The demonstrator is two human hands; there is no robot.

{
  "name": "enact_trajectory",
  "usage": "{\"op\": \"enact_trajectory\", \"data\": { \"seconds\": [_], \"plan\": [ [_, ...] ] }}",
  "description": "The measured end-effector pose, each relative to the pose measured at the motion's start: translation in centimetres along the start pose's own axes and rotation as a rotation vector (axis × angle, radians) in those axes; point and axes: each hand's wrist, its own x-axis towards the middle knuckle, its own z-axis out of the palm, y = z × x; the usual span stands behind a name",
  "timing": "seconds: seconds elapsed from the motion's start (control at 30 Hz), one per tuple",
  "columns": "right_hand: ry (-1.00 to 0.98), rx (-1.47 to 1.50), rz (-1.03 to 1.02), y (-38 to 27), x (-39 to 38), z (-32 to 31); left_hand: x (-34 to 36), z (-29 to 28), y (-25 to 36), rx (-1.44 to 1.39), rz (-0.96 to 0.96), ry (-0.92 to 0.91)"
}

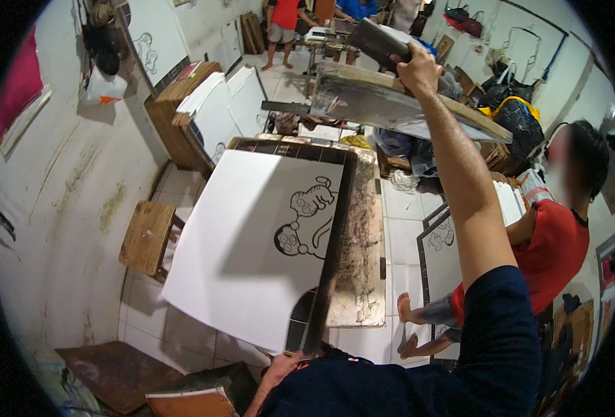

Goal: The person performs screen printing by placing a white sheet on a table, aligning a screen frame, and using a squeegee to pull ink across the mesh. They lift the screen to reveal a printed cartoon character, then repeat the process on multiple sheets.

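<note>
A large white sheet (231,229) with black cartoon line figures and a black border slants over a stained printing table (359,271), its left part overhanging. My left hand (283,368) is at the sheet's near corner, fingers closed on its edge and partly hidden. Beyond the table a wooden-framed printing screen (370,104) stands tilted up. My right hand (420,71), arm stretched far out, is closed on a dark, broad squeegee (379,46) at the screen's upper edge. Whether it also grips the frame is not visible.
A wooden stool (147,236) stands left of the table. Stacked boards (182,104) and white sheets lean along the left wall. To my right a person in red (550,257) stands near a printed sheet (441,240). Black bags (519,125) pile up behind; others work at the back.
</note>
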Motion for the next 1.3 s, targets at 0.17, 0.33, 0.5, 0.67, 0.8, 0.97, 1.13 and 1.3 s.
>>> {"op": "enact_trajectory", "data": {
  "seconds": [0.17,0.33,0.5,0.67,0.8,0.97,1.13,1.3],
  "plan": [
    [-0.055,0.028,0.038,-0.7,-0.8,-1.0,0.2,-8.5,4.9,0.288,0.342,-0.2],
    [0.015,0.019,0.047,-0.9,-2.2,-1.2,2.8,-24.7,14.4,0.715,0.86,1.159],
    [-0.006,-0.016,0.075,-0.6,-3.9,-1.2,5.4,-34.1,20.1,0.575,0.557,0.98],
    [0.03,-0.047,0.045,0.2,-3.6,-0.3,5.4,-31.9,21.9,0.667,0.45,1.069],
    [0.153,-0.072,-0.01,0.2,-2.6,0.2,5.9,-26.2,21.3,0.535,0.635,0.939],
    [0.151,0.084,0.01,-1.1,-1.8,-1.3,6.2,-22.2,20.7,0.631,0.547,0.835],
    [0.05,0.127,0.11,-2.5,-0.3,-2.5,5.3,-21.7,21.1,0.712,0.47,0.802],
    [0.076,0.087,0.1,-2.4,1.7,-2.2,5.0,-21.5,22.3,0.72,0.453,0.808]
  ]
}}
